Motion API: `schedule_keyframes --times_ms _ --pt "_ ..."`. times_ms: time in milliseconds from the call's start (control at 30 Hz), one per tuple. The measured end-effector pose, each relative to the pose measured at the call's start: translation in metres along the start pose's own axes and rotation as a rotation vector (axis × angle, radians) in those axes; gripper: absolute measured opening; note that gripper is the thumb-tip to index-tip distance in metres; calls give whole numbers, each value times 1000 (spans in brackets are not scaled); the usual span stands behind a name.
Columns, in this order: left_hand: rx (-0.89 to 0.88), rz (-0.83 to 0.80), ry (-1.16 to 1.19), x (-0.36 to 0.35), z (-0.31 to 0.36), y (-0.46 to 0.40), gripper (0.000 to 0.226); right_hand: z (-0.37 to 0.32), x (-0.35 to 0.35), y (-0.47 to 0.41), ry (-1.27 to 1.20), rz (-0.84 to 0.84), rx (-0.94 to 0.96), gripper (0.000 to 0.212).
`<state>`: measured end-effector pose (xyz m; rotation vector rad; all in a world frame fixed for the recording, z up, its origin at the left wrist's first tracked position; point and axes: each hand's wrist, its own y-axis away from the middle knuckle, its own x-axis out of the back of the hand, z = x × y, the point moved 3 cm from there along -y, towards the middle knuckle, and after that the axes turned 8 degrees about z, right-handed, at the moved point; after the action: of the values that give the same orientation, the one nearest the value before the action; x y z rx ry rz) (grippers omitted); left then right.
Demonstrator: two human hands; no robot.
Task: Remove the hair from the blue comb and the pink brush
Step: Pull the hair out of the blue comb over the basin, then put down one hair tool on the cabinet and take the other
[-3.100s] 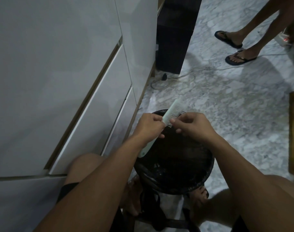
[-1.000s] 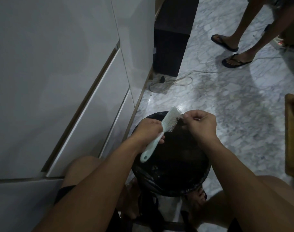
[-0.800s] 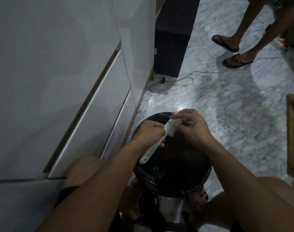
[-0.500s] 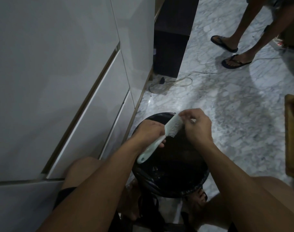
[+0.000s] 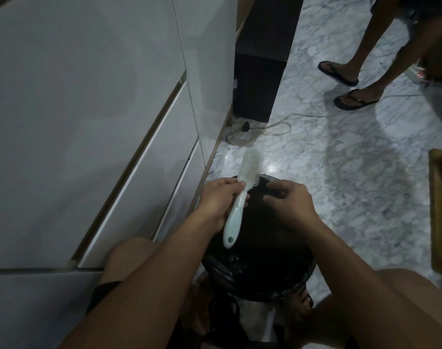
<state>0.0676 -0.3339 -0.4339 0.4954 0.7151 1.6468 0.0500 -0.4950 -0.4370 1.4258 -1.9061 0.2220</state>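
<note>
My left hand (image 5: 216, 197) grips the pale blue comb (image 5: 237, 211) at the neck, where handle meets head. The comb stands almost upright, head pointing away from me, teeth facing right, handle end hanging toward me. All of this is above a round bin lined with a black bag (image 5: 260, 278) that stands between my knees. My right hand (image 5: 288, 200) hovers over the bin just right of the comb, apart from it, with fingers curled and fingertips together. Whether hair is pinched there is too dark to tell. No pink brush is in view.
White cabinet drawers (image 5: 144, 172) run close along my left. A dark cabinet (image 5: 260, 79) and a loose cable (image 5: 260, 129) lie ahead on the marble floor. Another person's feet in sandals (image 5: 351, 96) stand at the far right. A wooden frame (image 5: 441, 210) is at the right edge.
The comb has swung from a rightward tilt to nearly upright. My right hand has come off the teeth and dropped lower over the bin.
</note>
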Motion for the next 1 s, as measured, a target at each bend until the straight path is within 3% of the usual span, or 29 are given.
schedule_keyframes --times_ms 167,333,400,500,567,633,767,1000 --pt "-29 29 100 -4 7 2 8 -23 2 34 -381 -183 -33 23" --pt "-144 16 104 -11 26 19 10 -42 16 47 -319 -71 144 36" --pt "-368 104 -57 -12 44 35 31 -50 24 50 -276 -8 195 33" --pt "-886 356 -535 -11 80 66 73 -66 40 55 -176 81 293 31" --pt "-1211 388 -811 -16 101 84 69 -85 56 59 -131 142 355 33" --pt "-1372 339 -1040 -22 120 94 56 -106 75 62 -93 191 391 34" --pt "-1435 328 -1282 -23 163 115 51 -149 108 65 -1 268 507 34" --pt "-1529 430 -1255 -11 247 178 51 -235 164 90 71 440 757 32"
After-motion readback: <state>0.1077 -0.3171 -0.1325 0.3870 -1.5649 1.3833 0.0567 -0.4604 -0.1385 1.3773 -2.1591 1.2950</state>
